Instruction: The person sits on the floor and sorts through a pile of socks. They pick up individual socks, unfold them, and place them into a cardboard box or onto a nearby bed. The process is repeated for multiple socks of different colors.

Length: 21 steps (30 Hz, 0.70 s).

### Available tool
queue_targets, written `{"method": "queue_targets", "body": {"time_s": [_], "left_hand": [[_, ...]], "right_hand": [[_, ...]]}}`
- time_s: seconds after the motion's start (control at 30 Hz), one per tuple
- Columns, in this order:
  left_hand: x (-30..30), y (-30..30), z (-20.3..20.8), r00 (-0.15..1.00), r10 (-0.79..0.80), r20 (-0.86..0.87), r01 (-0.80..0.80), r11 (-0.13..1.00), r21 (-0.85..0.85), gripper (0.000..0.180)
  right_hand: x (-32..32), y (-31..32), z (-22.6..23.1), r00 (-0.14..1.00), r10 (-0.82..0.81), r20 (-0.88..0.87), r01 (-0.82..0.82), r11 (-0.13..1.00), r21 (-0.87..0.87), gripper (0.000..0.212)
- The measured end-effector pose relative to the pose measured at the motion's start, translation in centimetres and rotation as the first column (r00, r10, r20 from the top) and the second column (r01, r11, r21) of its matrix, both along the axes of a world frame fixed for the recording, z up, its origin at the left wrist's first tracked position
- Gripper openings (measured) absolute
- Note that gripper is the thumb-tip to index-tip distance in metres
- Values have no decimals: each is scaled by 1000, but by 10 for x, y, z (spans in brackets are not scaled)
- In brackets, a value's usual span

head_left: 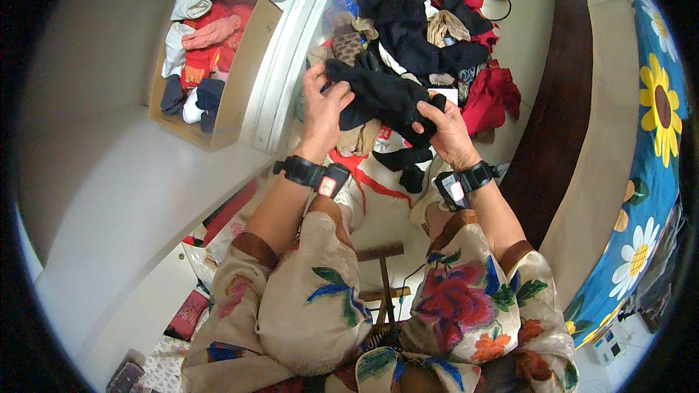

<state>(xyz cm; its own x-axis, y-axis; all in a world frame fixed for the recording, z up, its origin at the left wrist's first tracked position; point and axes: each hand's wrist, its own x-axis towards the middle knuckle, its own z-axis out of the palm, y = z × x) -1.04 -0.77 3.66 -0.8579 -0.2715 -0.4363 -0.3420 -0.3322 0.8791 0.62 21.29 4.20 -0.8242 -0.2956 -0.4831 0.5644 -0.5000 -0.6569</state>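
Plainly, hands [322,107] hold edges of black cloth [382,92].

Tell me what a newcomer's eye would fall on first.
Probably the black cloth held between the left hand and right hand, before a jumbled heap of clothes at top centre. Next, the blue flowered fabric along the right edge, then the open cardboard box of red, white and dark textiles at upper left.
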Motion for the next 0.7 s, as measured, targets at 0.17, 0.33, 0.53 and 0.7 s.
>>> {"method": "queue_targets", "body": {"time_s": [0.17, 0.33, 0.53, 0.7], "left_hand": [[-16, 7, 53, 901, -383, -203, 294, 884, -363, 41], [-20, 33, 135, 753, -623, -210, 451, 722, -524, 18], [2, 15, 242, 896, -298, -329, 428, 775, 465, 4], [47, 17, 333, 909, -231, -348, 404, 694, 596, 5]], "right_hand": [[-19, -5, 40, 979, 83, -185, -63, 992, 113, 11], [-28, 0, 132, 927, 84, -364, -24, 985, 168, 8], [8, -4, 260, 955, -99, -281, 33, 972, -231, 9], [59, -18, 339, 900, -28, -435, 27, 1000, -10, 7]]}}
